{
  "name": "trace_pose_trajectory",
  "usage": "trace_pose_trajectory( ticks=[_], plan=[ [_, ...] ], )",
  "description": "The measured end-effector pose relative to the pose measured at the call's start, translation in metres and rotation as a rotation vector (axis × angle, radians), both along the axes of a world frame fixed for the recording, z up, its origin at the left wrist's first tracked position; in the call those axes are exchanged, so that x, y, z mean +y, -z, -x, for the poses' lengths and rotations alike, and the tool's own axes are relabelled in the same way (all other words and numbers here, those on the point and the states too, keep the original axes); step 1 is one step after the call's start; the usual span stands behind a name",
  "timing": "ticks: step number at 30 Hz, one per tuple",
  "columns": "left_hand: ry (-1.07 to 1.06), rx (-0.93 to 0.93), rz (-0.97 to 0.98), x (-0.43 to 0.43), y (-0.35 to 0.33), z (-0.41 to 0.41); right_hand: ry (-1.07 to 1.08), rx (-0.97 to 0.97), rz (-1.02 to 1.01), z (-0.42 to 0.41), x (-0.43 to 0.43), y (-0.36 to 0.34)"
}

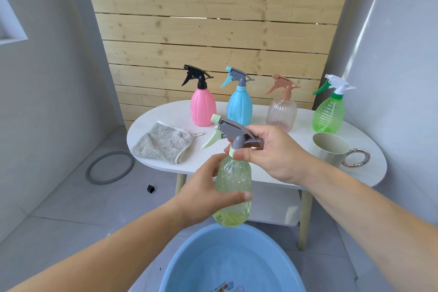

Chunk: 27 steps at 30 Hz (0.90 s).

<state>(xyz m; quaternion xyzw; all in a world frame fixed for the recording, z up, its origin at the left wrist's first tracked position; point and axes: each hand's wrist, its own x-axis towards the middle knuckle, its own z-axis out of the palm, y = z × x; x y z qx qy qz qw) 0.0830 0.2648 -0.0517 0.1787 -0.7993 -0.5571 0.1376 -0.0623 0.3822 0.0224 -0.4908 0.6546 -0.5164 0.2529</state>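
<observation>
Carefully, we begin at the left. At the middle left of the frame a grey cloth lies on the white table, well apart from our hands, so we cannot reach it quickly if something spills.

Low in the centre, our left hand is wrapped around the body of the pale green spray bottle, with the thumb across the front. The bottle is in the air at the centre of the frame, in front of the table edge and above the blue basin at the bottom. Its body looks smooth and thin, and there seems to be some liquid in the lower part. We judge that too hard a squeeze pushes liquid up through the neck. With too weak a squeeze, the bottle turns together with the collar, or slips down into the basin with a splash.

Just right of centre, our right hand pinches the light green collar under the grey spray head, thumb and fingers curled on it. If we turn it while the head sits tilted, the thread may catch crooked and leak.

At the right, the cream cup stands on the table near our right forearm. A wide move of that arm can knock it.
</observation>
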Motion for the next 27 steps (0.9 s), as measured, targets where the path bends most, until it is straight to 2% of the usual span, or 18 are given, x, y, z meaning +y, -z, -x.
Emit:
trace_pose_trajectory(
  ticks=[3,11,16,24,27],
  plan=[
    [0.026,-0.002,0.007,0.001,0.0,-0.004,0.002,-0.035,0.022,-0.001,-0.001,-0.002],
    [-0.097,0.009,0.099,0.004,-0.003,-0.001,0.095,-0.024,0.042,-0.007,-0.009,0.002],
    [-0.189,0.029,0.224,0.007,-0.006,0.004,0.173,-0.033,0.073,-0.008,-0.01,0.007],
    [-0.163,0.004,0.176,-0.005,-0.011,0.003,0.159,0.003,0.057,-0.006,-0.007,0.012],
    [-0.213,0.045,0.109,-0.018,-0.021,-0.002,0.185,-0.055,0.002,-0.005,-0.006,0.013]
  ],
)
